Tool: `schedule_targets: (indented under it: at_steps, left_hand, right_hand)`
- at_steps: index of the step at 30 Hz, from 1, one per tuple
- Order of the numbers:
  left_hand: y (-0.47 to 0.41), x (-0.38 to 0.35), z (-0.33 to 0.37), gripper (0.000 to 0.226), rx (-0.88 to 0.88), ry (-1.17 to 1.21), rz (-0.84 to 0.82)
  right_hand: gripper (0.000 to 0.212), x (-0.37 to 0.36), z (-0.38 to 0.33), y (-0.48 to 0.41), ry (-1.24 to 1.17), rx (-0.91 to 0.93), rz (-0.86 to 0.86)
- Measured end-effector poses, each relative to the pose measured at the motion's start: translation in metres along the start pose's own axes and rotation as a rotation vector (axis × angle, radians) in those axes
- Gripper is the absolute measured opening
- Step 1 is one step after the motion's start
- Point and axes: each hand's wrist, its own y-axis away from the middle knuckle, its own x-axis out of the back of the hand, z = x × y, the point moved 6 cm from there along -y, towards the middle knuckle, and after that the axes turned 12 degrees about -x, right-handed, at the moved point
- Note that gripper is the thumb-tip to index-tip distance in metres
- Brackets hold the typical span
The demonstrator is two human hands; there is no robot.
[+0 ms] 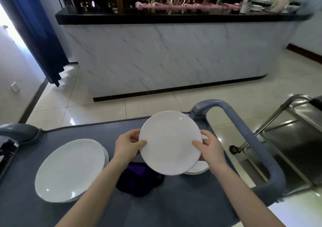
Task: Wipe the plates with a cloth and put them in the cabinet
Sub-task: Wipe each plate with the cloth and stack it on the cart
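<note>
A white round plate [169,142] is held tilted above the grey cart top [174,205]. My left hand [128,145] grips its left rim and my right hand [208,148] grips its right rim. Under the held plate, at the right, the edge of more white plates [198,169] shows on the cart. A stack of larger white plates [69,170] lies on the cart's left side. A dark purple cloth [139,180] lies crumpled on the cart between my forearms, partly hidden by the held plate.
The cart's grey handle [250,136] curves along its right side. A steel trolley [292,139] stands to the right. Ahead is a marble-fronted counter [165,56] with a black top, bottle shelves behind it, and a blue curtain [34,31] at the left.
</note>
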Motion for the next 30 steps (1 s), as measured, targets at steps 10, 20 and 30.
schedule_targets:
  at_steps: [10,20,30]
  left_hand:
    - [0.0,-0.088,-0.021,0.033,0.179,0.016,0.026]
    - [-0.013,-0.127,-0.032,0.055,0.184,0.041,-0.032]
    - [-0.017,-0.133,-0.039,0.034,0.117,-0.179,-0.121]
  right_hand:
    - [0.023,0.048,0.027,-0.055,0.304,-0.061,0.088]
    - [0.016,0.06,0.044,-0.084,0.4,-0.043,0.108]
    - [0.015,0.056,0.058,-0.091,0.56,-0.011,0.118]
